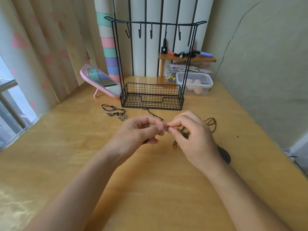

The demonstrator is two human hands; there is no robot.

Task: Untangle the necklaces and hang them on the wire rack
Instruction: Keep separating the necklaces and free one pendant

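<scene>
Bare forearms reached in from the bottom edge over a wooden table (66, 164) that filled most of the view, with a heart-patterned curtain (41, 47) hanging along its left side. At the far end of the table stood a black wire rack (151, 100), a mesh basket below and a top bar (156, 22) carrying five hooks above. Just left of the rack's basket leaned a pink mirror (101, 80), and just right of it sat a lidded plastic box (195, 84) in front of a small shelf (186, 58). Near the middle of the table the left hand (136, 132) and right hand (195, 135) met fingertip to fingertip, each with thumb and forefinger pinched narrowly on a knotted part of a brown cord necklace (211, 121), the other fingers curled in. That cord bunched under the right palm, looped out on the table beyond the right hand, and a dark pendant (224, 155) lay beside the right wrist. Left of the hands, near the basket's front corner, lay the black cord necklaces (115, 111) in a loose tangle, a flower charm (123, 117) at their near end. A single black strand (154, 115) ran from the basket's front toward the fingers.
</scene>
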